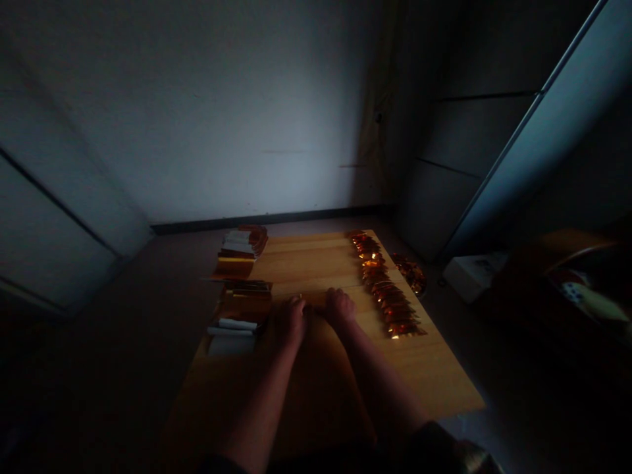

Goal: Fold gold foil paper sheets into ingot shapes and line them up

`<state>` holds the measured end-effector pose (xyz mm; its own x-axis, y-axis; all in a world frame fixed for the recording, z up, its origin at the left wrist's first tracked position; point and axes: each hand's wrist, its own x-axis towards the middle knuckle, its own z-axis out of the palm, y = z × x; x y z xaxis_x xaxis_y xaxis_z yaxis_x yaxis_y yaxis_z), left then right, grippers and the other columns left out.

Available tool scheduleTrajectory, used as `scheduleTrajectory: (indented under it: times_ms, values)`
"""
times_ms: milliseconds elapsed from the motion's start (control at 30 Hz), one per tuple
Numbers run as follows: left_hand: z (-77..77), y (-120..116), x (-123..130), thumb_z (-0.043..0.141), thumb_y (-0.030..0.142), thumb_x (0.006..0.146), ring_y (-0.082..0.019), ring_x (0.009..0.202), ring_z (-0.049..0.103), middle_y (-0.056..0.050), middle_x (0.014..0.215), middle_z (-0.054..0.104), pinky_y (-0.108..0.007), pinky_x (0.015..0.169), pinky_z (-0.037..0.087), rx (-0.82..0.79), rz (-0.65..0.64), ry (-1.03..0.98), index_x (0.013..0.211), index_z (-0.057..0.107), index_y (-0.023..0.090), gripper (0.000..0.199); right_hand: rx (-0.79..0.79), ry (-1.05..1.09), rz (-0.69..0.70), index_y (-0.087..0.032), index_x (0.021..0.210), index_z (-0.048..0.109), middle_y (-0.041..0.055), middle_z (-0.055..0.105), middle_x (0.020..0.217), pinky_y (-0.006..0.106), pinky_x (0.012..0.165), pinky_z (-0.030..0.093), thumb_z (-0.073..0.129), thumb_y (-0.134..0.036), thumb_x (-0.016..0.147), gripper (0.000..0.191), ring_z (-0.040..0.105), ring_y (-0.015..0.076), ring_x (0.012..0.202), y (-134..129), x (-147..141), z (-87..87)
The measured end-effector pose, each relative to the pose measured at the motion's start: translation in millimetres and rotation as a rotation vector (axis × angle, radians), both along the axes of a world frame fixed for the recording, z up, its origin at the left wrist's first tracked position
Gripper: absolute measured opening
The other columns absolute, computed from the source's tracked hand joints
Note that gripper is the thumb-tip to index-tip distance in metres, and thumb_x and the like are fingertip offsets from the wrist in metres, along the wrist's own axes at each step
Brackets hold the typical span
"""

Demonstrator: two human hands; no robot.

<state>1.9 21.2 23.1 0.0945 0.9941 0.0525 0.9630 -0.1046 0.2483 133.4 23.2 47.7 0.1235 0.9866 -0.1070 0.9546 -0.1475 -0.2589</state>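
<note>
Left hand: I'm seeing my left hand (291, 321) curled knuckles-up on the board, its fingers bent down toward the amber strip (316, 300). I can't tell whether it's gripping the strip or only pressing on it.

Right hand: I'm reading my right hand (340, 308) the same way, curled just beside the left at the other end of the strip. Its fingertips are hidden, so I can't tell if it's clenched or grasping.

Strip: It's lying across the middle of the board, partly under both hands, which seem to be steadying it from either end.

Board: The pale wooden board (316, 257) is carrying everything I'm working over, probably so the pieces sit on one flat surface.

Left stacks: Two piles of white and gold packets, the far stack (239, 250) and the near stack (241, 309), are sitting along the board's left edge, apparently kept within easy reach of my left hand.

Right row: Shiny gold foil pieces (385, 289) are running in an overlapping line down the right side of the board, seemingly spaced so each one stays separate.

Containers: A round gold heap (409, 273) is sitting just past the board's right edge, though I can't make out a dish under it. Off to the right, a dark bowl (582, 247) is holding white and spotted items, too dim to identify.

Rest: A white box (474, 276) is lying near the bowl, below a pale wall (197, 118).
</note>
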Motion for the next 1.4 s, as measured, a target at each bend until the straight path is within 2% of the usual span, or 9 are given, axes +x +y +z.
scheduleTrajectory:
  times_ms: [133, 267, 400, 567, 700, 800, 967, 1233, 1400]
  values:
    - [-3.3, 1, 0, 0.050, 0.024, 0.086, -0.019, 0.095, 0.057, -0.005, 0.100, 0.066, -0.029, 0.081, 0.041, 0.026, 0.010, -0.068, 0.090, 0.068, 0.021, 0.018, -0.028, 0.059, 0.020, -0.017, 0.108, 0.059, 0.0118, 0.065, 0.107, 0.026, 0.070, 0.044, 0.069, -0.037, 0.077, 0.039, 0.063, 0.0218, 0.094, 3, 9, 2.3]
    - [-4.8, 1, -1, 0.050, 0.015, 0.084, -0.017, 0.094, 0.058, -0.004, 0.101, 0.066, -0.028, 0.083, 0.042, 0.023, 0.003, -0.153, 0.090, 0.068, 0.021, 0.020, -0.033, 0.140, 0.030, -0.018, 0.101, 0.064, 0.0091, 0.069, 0.100, 0.022, 0.066, 0.041, 0.061, -0.020, 0.079, 0.022, 0.064, 0.0176, 0.087, 7, 20, 0.9]
    - [-3.3, 1, -3, 0.049, 0.009, 0.083, -0.016, 0.095, 0.058, -0.004, 0.100, 0.067, -0.027, 0.083, 0.042, 0.005, -0.008, -0.196, 0.089, 0.069, 0.021, 0.024, -0.011, 0.198, 0.050, -0.019, 0.096, 0.067, 0.0071, 0.071, 0.099, 0.020, 0.066, 0.040, 0.053, -0.012, 0.080, 0.022, 0.064, 0.0156, 0.088, 12, 30, -5.9]
    - [-5.9, 0, -4, 0.049, 0.008, 0.083, -0.016, 0.096, 0.058, -0.004, 0.100, 0.066, -0.028, 0.085, 0.041, 0.030, 0.005, -0.170, 0.089, 0.070, 0.021, 0.026, -0.008, 0.174, 0.059, -0.019, 0.097, 0.068, 0.0074, 0.071, 0.099, 0.021, 0.070, 0.042, 0.048, -0.014, 0.084, 0.024, 0.065, 0.0166, 0.089, 15, 32, -10.3]
    - [-8.4, 0, -4, 0.047, 0.007, 0.082, -0.016, 0.096, 0.058, -0.004, 0.098, 0.066, -0.027, 0.083, 0.041, 0.046, 0.002, -0.178, 0.090, 0.070, 0.022, 0.029, -0.024, 0.077, 0.021, -0.017, 0.104, 0.066, 0.0117, 0.070, 0.104, 0.025, 0.073, 0.045, 0.045, -0.017, 0.087, 0.027, 0.066, 0.0200, 0.093, 14, 23, -4.2]
    - [-6.0, -2, -3, 0.047, 0.005, 0.080, -0.017, 0.096, 0.057, -0.004, 0.098, 0.065, -0.027, 0.081, 0.041, 0.043, 0.001, -0.152, 0.092, 0.071, 0.022, 0.032, -0.061, 0.047, -0.041, -0.016, 0.107, 0.065, 0.0146, 0.068, 0.105, 0.029, 0.073, 0.048, 0.055, -0.031, 0.084, 0.029, 0.066, 0.0245, 0.094, 12, 11, 2.1]
    - [-1.1, -8, -1, 0.045, 0.010, 0.084, -0.019, 0.094, 0.055, -0.006, 0.099, 0.064, -0.029, 0.079, 0.041, 0.042, -0.005, -0.031, 0.093, 0.071, 0.022, 0.030, -0.027, 0.038, -0.119, -0.015, 0.107, 0.064, 0.0169, 0.066, 0.107, 0.032, 0.075, 0.050, 0.068, -0.053, 0.072, 0.052, 0.066, 0.0268, 0.096, 12, -5, 4.3]
    - [1.7, -17, 1, 0.043, 0.015, 0.086, -0.022, 0.095, 0.052, -0.007, 0.098, 0.060, -0.032, 0.080, 0.040, 0.096, -0.018, 0.023, 0.096, 0.072, 0.024, 0.031, -0.109, 0.073, -0.104, -0.018, 0.108, 0.064, 0.0130, 0.069, 0.106, 0.028, 0.072, 0.049, 0.064, -0.033, 0.077, 0.034, 0.066, 0.0243, 0.096, 18, 10, 4.2]
    - [-1.5, -15, 0, 0.050, 0.021, 0.085, -0.022, 0.097, 0.052, -0.007, 0.097, 0.061, -0.033, 0.083, 0.039, 0.126, -0.025, -0.012, 0.094, 0.072, 0.025, 0.024, -0.063, 0.083, -0.062, -0.017, 0.106, 0.062, 0.0116, 0.070, 0.103, 0.024, 0.068, 0.045, 0.053, -0.018, 0.082, 0.026, 0.066, 0.0199, 0.094, 21, 27, -4.8]
